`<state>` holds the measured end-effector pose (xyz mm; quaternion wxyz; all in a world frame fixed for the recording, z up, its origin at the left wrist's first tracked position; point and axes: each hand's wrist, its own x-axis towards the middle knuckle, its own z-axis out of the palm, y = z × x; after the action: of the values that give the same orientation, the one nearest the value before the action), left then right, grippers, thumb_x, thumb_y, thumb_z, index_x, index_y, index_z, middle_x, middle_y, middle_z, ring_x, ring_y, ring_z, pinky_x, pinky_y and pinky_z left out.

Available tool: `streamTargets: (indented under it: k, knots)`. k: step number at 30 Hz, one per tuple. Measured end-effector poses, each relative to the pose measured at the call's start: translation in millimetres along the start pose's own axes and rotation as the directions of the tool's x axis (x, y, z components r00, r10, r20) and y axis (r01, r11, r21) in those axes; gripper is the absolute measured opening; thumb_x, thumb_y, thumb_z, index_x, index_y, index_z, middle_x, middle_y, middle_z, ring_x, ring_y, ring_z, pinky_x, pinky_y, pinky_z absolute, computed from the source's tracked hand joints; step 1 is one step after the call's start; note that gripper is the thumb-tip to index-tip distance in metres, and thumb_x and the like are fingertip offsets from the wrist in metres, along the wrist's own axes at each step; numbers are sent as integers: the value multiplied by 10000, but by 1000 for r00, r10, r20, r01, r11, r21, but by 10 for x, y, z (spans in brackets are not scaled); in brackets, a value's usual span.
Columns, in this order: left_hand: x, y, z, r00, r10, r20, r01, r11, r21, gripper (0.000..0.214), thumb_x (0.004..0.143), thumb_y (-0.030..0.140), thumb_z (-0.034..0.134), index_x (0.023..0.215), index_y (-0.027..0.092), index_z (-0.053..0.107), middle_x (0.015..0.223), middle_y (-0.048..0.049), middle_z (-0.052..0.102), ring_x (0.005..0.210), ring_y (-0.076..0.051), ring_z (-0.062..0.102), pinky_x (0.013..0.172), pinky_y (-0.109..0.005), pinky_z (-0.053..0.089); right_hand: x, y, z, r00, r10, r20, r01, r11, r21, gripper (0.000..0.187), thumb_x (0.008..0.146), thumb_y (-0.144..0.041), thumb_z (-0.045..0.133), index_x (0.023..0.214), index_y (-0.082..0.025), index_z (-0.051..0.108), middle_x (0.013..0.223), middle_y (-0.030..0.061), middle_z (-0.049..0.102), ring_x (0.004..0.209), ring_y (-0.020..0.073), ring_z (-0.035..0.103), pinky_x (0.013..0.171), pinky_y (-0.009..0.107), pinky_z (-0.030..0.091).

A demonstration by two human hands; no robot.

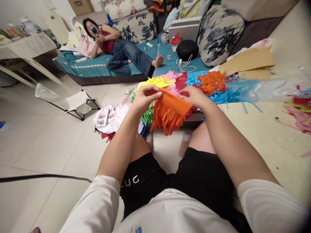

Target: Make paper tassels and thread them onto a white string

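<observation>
An orange sheet of fringed tissue paper (pixel 171 108) is stretched between my two hands, its cut strips hanging down over my knees' gap. My left hand (pixel 147 97) pinches its upper left corner between thumb and fingers. At the upper right edge, my right hand (pixel 194 97) grips the paper with bent fingers; part of that hold is hidden. Just beyond lie fringed bundles in yellow (pixel 159 81), pink, red, blue and orange (pixel 212 82). A green fringed bundle (pixel 147 116) hangs close below my left hand.
A person (pixel 109 42) reclines on the teal-covered sofa (pixel 85 66), holding a phone. A folding chair (pixel 65 100) stands on the left. White plastic and printed packets (pixel 104 117) sit beside my left arm. A pale tabletop (pixel 247 126) with a clear plastic bag (pixel 279 87) extends right.
</observation>
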<state>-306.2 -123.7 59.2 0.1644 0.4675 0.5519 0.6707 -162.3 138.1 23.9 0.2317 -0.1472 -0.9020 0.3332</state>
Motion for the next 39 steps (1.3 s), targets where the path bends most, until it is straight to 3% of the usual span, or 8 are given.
streamTargets:
  k: [3,5,7,9,12,19,28,39]
  knots:
    - [16,-17,4,999,41,-15,-39,996,79,730,691,865,1031,768,231,677,829,-25,708,814,-175,694,763,-328,577,-30,-185,-43,991,7,-135,28,967,253,507,931,-768,849,915,-262,819,1087,146,866,1093,357,807,1064,539,659]
    - [16,-32,18,997,73,-20,-70,989,128,688,746,823,1020,767,230,672,829,-24,693,812,-172,679,742,-321,555,-99,-372,-33,999,-34,-18,39,886,462,686,923,-949,755,934,-266,820,1025,132,851,1015,335,804,955,500,671]
    - [5,-56,46,997,65,-34,-58,983,172,618,812,737,1015,773,227,667,793,-11,664,750,-153,628,684,-306,505,-184,-542,13,986,-117,121,34,842,539,742,822,-1001,825,913,-265,823,950,102,828,933,306,777,857,450,652]
    - [-9,-83,79,999,26,-45,-16,978,208,542,871,625,1007,778,221,658,745,6,636,683,-130,572,634,-291,451,-250,-650,77,975,-164,150,70,868,491,677,741,-903,961,838,-252,803,848,62,777,834,259,712,781,406,603]
    - [-23,-111,111,999,-4,-31,11,975,223,450,902,509,998,800,214,674,739,10,653,663,-120,576,625,-277,444,-278,-683,152,984,-158,80,113,908,404,566,762,-748,997,751,-238,754,743,24,687,749,213,609,713,377,522]
    - [-35,-118,129,999,-53,-6,52,964,262,388,876,489,999,842,194,751,788,-33,771,724,-147,653,644,-265,498,-228,-624,146,990,-138,39,110,904,412,508,739,-683,1017,843,-258,759,868,55,741,830,252,646,770,418,547]
    - [-45,-62,180,1000,-14,5,11,917,399,246,936,304,929,829,184,743,768,-14,732,696,-133,589,670,-269,480,-225,-637,168,989,-143,-22,143,933,331,651,740,-840,1022,809,-240,777,841,83,773,841,265,687,741,403,562]
    - [-38,-83,182,1000,14,-14,-7,897,441,278,933,141,860,765,201,648,684,37,586,641,-111,444,646,-272,382,-240,-656,166,983,-183,13,171,939,299,569,885,-769,955,823,-213,849,801,72,780,848,268,711,739,383,549]
